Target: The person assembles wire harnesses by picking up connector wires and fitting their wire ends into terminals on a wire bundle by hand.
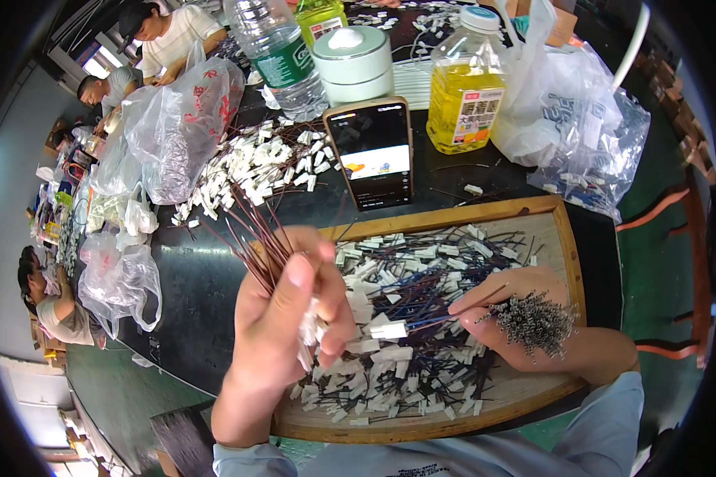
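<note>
My left hand (274, 330), raised over the left part of a wooden tray (565, 254), is closed round a bundle of thin brown wires (258, 242). White connectors show low in that grip, partly hidden by the fingers. Between the thumb and fingers of my right hand (537, 282) is a thin wire, with a white plug connector (388, 329) pointing left from it. A dense bunch of dark strands with small metallic tips (537, 324) also sits in that hand; how it is held is partly hidden. Beneath both hands lies a heap of connector wires (422, 374).
A phone (371, 155) stands upright behind the tray, beside a pile of white connectors (254, 167). Farther back are a clear bottle (282, 67), a pale green canister (352, 67) and a yellow drink bottle (465, 95). Plastic bags (549, 103) flank them. Several people sit at left.
</note>
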A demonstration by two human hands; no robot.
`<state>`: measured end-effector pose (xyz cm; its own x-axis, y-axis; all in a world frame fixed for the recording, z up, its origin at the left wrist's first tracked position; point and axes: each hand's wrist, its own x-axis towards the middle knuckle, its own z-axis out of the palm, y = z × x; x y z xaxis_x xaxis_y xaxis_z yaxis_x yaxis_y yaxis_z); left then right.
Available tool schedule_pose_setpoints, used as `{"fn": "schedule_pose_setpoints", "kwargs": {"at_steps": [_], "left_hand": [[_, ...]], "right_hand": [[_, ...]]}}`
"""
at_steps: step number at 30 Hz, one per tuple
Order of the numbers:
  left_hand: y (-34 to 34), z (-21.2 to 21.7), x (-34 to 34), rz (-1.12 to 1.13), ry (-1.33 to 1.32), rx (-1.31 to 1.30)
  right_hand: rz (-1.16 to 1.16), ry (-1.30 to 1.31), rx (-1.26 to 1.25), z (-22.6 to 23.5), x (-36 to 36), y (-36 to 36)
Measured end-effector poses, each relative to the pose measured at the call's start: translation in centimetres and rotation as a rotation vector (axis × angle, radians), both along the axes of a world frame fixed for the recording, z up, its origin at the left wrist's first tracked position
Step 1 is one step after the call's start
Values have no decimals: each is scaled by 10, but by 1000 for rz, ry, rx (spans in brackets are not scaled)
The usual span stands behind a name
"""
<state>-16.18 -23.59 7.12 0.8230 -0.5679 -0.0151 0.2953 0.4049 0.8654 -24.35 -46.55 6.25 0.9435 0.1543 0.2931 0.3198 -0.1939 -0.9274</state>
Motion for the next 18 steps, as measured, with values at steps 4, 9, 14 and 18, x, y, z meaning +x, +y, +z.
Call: {"fn": "schedule_pose_setpoints", "kwargs": {"at_steps": [4,9,14,18], "left_hand": [[6,-3,18,55,138,-57],[15,-19,31,-25,323,-187],[9,-26,35,-1,440,-229],[10,-28,30,-124,359,-204]], "right_hand": [[101,146,-130,10,16,-1],[16,312,-81,30,26,13],[-24,-34,-448,38,29,20],[-189,-23,-235,13,17,37]]}}
